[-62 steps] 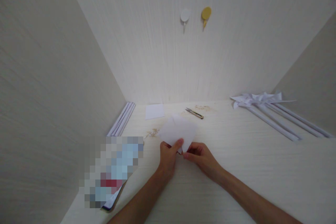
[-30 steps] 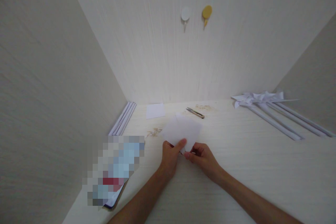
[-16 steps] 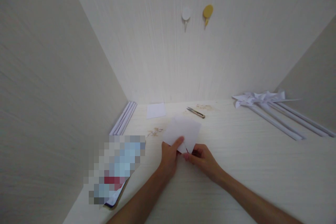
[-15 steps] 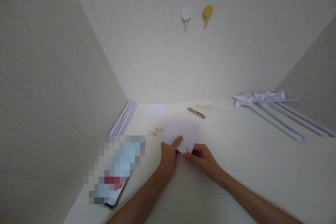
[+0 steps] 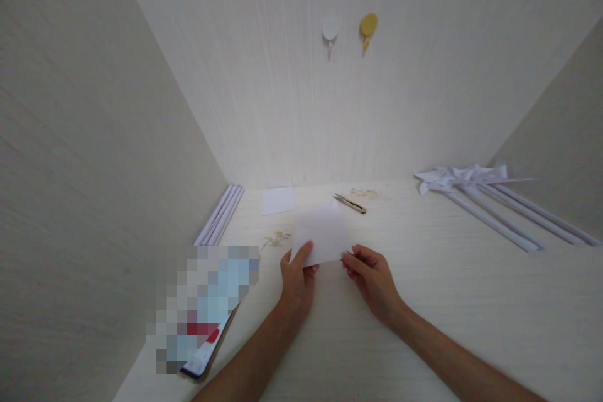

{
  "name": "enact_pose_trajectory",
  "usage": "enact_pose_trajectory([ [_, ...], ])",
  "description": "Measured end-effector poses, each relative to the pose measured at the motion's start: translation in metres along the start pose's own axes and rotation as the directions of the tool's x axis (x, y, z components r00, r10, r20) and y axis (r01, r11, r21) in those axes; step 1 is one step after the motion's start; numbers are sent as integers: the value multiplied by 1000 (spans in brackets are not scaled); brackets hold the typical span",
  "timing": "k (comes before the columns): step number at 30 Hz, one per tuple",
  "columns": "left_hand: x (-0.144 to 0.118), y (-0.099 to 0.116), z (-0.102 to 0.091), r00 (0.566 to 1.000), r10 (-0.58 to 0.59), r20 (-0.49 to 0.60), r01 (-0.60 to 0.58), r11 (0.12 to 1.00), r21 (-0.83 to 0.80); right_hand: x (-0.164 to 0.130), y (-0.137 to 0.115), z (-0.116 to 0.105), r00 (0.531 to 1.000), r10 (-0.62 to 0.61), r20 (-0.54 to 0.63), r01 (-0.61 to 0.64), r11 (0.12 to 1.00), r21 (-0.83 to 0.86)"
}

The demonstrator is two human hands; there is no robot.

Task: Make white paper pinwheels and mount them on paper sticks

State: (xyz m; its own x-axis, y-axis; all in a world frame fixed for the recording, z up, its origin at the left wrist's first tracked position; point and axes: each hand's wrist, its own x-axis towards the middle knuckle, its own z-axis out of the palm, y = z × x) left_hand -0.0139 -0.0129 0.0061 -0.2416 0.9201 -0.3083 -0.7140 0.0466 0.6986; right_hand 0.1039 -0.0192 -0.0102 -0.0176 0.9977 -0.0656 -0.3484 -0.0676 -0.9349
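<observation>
Head view: we hold a white paper sheet [image 5: 321,233] just above the tabletop [image 5: 424,301], our left hand [image 5: 296,276] pinching its near left corner, our right hand [image 5: 372,276] closed on its near right edge. We judge the sheet uncut so far; finished paper pinwheels [image 5: 471,185] lie far right, snips [image 5: 349,203] beyond.
</observation>
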Motion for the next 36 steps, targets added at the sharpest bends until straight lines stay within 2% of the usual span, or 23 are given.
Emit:
enact_pose_trajectory([
  [5,1,-3,-3,992,-26,122,13,994,110,3,-7,0,977,-49,-208,84,984,160],
  [9,-1,-7,-4,981,-24,193,-28,965,260,4,-9,-2,964,-93,-250,142,973,183],
  [12,-3,-7,-3,980,-9,201,-59,942,330,4,-9,-2,963,-106,-250,143,980,137],
  [15,-3,-7,-3,983,-1,186,-62,941,333,3,-8,0,976,-94,-195,110,991,71],
  [20,-3,-7,-4,973,-8,230,-79,928,364,-1,-3,1,998,-56,32,58,995,-86],
  [26,-5,-7,-3,978,-21,207,-41,955,294,-2,-3,1,998,-47,41,50,995,-82],
  [32,-3,-11,-6,972,78,222,-165,899,406,-4,-6,3,991,-29,129,57,974,-220],
  [36,-3,-11,-6,972,68,223,-148,918,368,-4,-6,4,978,-10,209,70,957,-283],
])
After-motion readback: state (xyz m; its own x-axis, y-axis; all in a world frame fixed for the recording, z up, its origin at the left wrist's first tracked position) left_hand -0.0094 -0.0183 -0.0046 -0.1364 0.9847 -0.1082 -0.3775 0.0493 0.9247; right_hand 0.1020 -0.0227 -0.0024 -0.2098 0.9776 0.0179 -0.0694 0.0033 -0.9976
